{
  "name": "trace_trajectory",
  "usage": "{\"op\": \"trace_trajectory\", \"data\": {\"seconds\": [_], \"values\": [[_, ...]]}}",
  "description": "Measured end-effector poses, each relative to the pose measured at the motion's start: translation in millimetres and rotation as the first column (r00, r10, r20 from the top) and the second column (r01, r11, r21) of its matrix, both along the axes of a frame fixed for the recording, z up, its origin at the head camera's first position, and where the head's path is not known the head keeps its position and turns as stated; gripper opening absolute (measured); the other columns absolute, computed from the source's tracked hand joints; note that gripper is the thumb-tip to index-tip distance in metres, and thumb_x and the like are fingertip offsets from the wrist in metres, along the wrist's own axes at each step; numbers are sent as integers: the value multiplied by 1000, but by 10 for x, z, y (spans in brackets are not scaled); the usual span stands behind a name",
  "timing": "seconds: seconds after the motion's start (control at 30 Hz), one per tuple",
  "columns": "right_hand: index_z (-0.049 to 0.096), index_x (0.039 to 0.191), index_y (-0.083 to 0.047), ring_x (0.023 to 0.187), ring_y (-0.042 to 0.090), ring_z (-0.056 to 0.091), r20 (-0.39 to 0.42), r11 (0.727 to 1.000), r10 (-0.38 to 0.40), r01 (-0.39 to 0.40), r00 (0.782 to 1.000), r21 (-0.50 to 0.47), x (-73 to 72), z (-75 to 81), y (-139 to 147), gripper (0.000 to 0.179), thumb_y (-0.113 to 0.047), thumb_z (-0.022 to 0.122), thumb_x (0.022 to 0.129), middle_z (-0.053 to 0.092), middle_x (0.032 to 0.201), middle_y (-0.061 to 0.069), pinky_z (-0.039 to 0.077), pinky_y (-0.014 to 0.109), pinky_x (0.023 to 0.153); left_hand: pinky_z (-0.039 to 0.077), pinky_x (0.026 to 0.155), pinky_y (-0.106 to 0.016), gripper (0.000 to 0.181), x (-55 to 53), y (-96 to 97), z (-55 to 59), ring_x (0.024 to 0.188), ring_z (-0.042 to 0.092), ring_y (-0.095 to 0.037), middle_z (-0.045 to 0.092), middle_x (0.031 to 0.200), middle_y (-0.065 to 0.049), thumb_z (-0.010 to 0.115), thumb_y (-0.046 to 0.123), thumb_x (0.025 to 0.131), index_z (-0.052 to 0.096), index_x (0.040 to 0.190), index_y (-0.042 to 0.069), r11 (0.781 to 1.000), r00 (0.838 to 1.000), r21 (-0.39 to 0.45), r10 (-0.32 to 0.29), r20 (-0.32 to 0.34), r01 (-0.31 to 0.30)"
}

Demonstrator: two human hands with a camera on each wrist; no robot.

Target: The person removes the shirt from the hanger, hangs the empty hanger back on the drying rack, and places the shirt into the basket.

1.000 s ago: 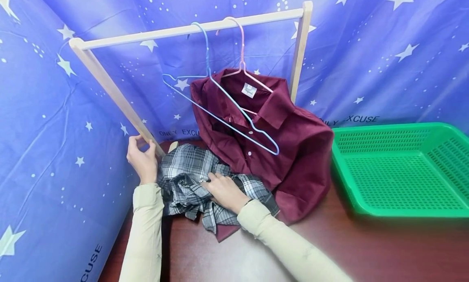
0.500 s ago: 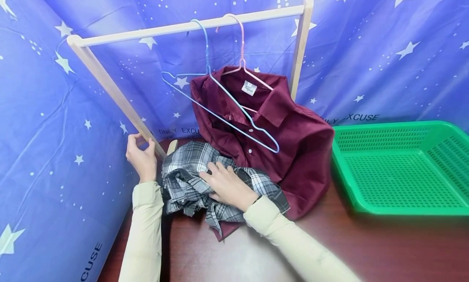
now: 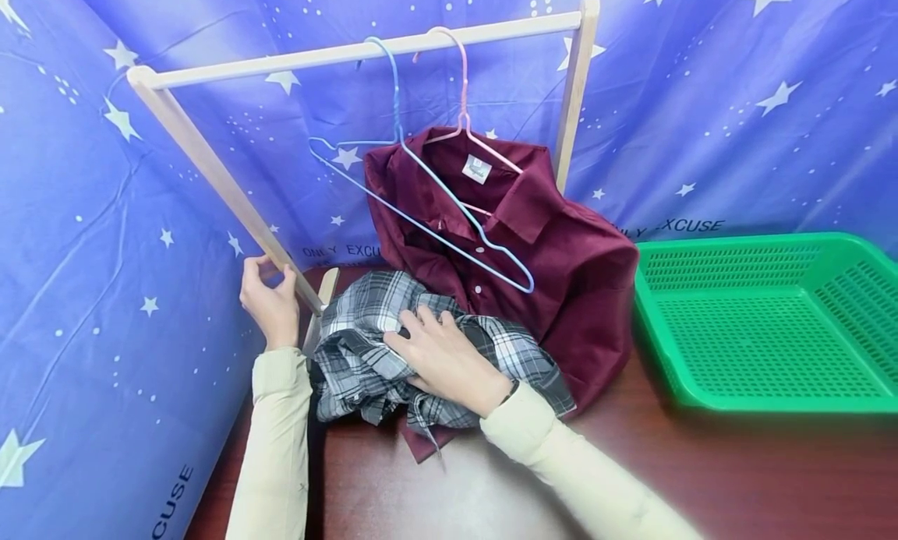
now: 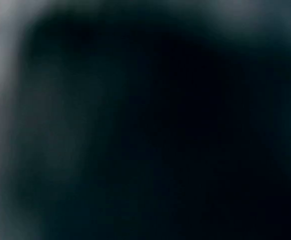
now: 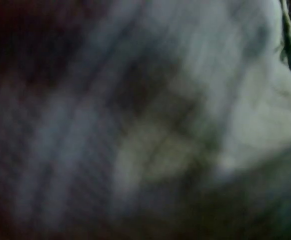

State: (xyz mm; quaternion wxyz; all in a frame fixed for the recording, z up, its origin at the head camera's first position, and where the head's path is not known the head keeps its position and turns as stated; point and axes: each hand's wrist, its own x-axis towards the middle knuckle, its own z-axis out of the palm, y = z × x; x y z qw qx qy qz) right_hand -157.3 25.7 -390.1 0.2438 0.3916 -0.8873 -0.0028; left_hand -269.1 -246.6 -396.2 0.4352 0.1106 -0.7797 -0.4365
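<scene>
So, the red-brown wooden tabletop (image 3: 701,478) carries it all; across it stands the pale wooden bar-topped rack (image 3: 295,61), a light frame that wants steadying low down; the maroon cloth button-up shirt (image 3: 575,291) hangs there, its lower folds on the tabletop; to the right sits the green mesh-sided plastic basket (image 3: 793,402), well out of the way; and here's the piece being worked, the grey, black and white plaid cloth shirt (image 3: 372,298), crumpled at the rack's left foot, overlapping the maroon folds; above it hangs the bare blue wire hanger (image 3: 397,104).

The left grip (image 3: 272,310) pinches the rack's left upright, and a light pinch should do; the right grip (image 3: 449,357) holds a fold of plaid, fingers bent; both wrist views are too blurred to add detail; best, I'd say, to spread the plaid from the collar outward, lifting rather than dragging, so the maroon cloth beneath isn't tugged.
</scene>
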Motion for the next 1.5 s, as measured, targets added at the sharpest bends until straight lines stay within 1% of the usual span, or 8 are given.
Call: {"op": "trace_trajectory", "data": {"seconds": [0.2, 0.5, 0.67, 0.8, 0.93, 1.07, 1.3, 1.5], "values": [[55, 115, -17, 96, 27, 51, 12, 1000, 11, -10, 1000, -15, 65, 56, 137, 64, -44, 88, 67, 53, 107, 6, 44, 37, 67, 49, 92, -41, 20, -9, 4, -5, 90, 68, -29, 72, 102, -16, 69, 4, 84, 63, 102, -3, 1000, 1000, -1, 4, -2, -4], [56, 116, -18, 95, 27, 49, 40, 1000, 20, -19, 999, -26, 121, 134, 398, 66, -42, 90, 65, 52, 104, 6, 40, 37, 66, 46, 95, -42, 21, -21, -4, -4, 90, 68, -30, 73, 102, -16, 70, 4, 83, 65, 103, -1, 1000, 1000, -2, 17, -2, -17], [56, 114, -18, 94, 27, 49, 69, 998, 47, -44, 997, -41, 154, 142, 560, 64, -40, 90, 64, 50, 102, 5, 42, 37, 69, 48, 93, -41, 21, -19, -9, -22, 91, 68, -29, 73, 101, -15, 69, 4, 83, 65, 103, -2, 1000, 1000, 3, 25, -7, -25], [56, 112, -17, 93, 26, 49, 93, 995, 70, -63, 993, -72, 196, 148, 694, 64, -37, 91, 63, 49, 102, 5, 42, 38, 69, 49, 92, -41, 21, -13, -8, -29, 92, 68, -30, 72, 101, -16, 69, 4, 83, 64, 103, -2, 1000, 999, -6, 29, -13, -29], [56, 114, -17, 95, 27, 48, 98, 995, 74, -67, 992, -76, 237, 177, 801, 65, -36, 91, 62, 50, 107, 7, 43, 38, 70, 49, 93, -41, 22, -14, -4, -28, 93, 68, -31, 72, 103, -17, 69, 5, 84, 64, 104, -2, 1000, 1000, -13, 26, -9, -26], [56, 116, -17, 96, 28, 49, 94, 996, 68, -63, 993, -57, 270, 232, 886, 68, -36, 92, 61, 51, 110, 8, 45, 39, 71, 48, 94, -41, 22, -21, 7, -23, 92, 68, -30, 72, 103, -16, 69, 4, 84, 65, 104, -2, 1000, 1000, 1, 19, -13, -19], [57, 116, -16, 97, 28, 49, 83, 997, 66, -63, 994, -34, 329, 366, 1011, 68, -33, 92, 60, 51, 110, 9, 45, 40, 70, 47, 94, -42, 21, -23, 16, -14, 91, 67, -29, 72, 101, -16, 70, 4, 84, 65, 103, -2, 1000, 1000, 2, 16, -21, -16], [60, 118, -16, 99, 28, 51, 98, 993, 106, -101, 990, -55, 327, 458, 1172, 69, -30, 93, 59, 53, 111, 9, 48, 41, 75, 46, 93, -42, 20, 5, 25, 2, 92, 67, -30, 72, 101, -16, 69, 3, 84, 65, 103, -3, 1000, 1000, 0, 20, -16, -20]]}}
